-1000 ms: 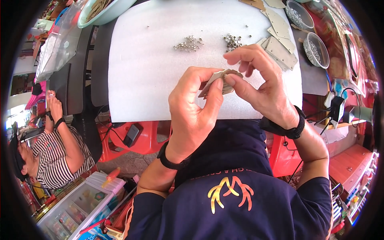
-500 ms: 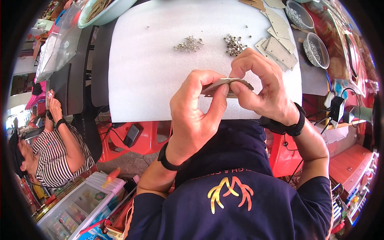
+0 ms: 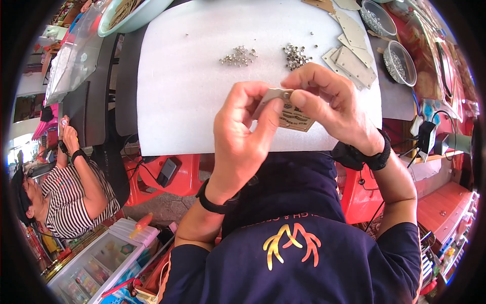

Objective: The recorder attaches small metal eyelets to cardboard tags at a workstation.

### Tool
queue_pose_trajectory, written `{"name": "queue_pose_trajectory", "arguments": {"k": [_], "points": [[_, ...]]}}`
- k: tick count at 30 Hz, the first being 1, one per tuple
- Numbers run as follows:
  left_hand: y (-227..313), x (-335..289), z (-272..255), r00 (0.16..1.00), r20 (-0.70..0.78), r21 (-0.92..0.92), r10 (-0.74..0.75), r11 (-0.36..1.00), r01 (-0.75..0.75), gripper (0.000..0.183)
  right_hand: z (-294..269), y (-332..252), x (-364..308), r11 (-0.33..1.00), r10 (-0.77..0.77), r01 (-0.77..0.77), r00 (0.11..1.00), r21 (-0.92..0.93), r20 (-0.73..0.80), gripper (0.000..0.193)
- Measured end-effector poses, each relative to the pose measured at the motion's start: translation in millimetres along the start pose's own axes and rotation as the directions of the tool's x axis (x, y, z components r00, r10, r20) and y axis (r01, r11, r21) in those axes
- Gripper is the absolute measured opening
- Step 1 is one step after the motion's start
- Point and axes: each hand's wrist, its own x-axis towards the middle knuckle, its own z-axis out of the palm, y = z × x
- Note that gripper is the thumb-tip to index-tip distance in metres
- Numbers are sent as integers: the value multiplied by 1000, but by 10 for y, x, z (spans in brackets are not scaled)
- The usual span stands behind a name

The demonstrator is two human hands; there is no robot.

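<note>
The left hand point(image 3: 245, 126) is positioned above the near part of the white sheet point(image 3: 187, 106) that covers the work surface point(image 3: 397, 99). Its fingers are closed on a flat, tan printed piece point(image 3: 299, 123), pinching it near the upper left corner, thumb on the printed face. The piece is tilted, with its print toward the wearer, and is held clear of the sheet; a pale, wavy-edged portion shows at its top left.

The right hand point(image 3: 338, 104) is at the upper right of the same piece. Its thumb lies beside a small round metal fastener point(image 3: 287, 95) near the top edge; the index finger arches over from the far side. From here I cannot tell whether these fingers grip the fastener.

Beyond the hands, two loose piles rest on the sheet: silver metal parts point(image 3: 238, 57) on the left, darker ring-shaped parts point(image 3: 296, 57) on the right. Flat beige pieces point(image 3: 356, 61) overlap at the far right. Just past them stands a clear bowl point(image 3: 413, 75) containing small metal parts.
</note>
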Motion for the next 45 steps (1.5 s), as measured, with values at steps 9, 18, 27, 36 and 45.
{"name": "queue_pose_trajectory", "arguments": {"k": [9, 18, 27, 36, 45], "points": [[9, 98, -223, 979, -145, -185, -143, 976, 115, 20, -149, -4, -66, 968, 243, -240, 969, 68, -36, 28], [70, 49, -237, 980, -174, -150, -92, 986, 67, 21, 33, -159, -38, 891, 403, -432, 894, 138, 198, 41], [0, -253, -275, 982, -96, -336, -164, 934, 123, 37, 376, -187, 46, 884, 378, -410, 910, 225, 173, 28], [-30, -365, -512, 961, -249, -322, -120, 946, 34, 31, 544, -112, 246, 972, -58, 116, 961, -206, 269, 21], [-51, -370, -753, 930, -324, -308, -171, 949, 67, 30, 327, 23, 890, 917, -7, 35, 997, -398, 73, 13]]}}
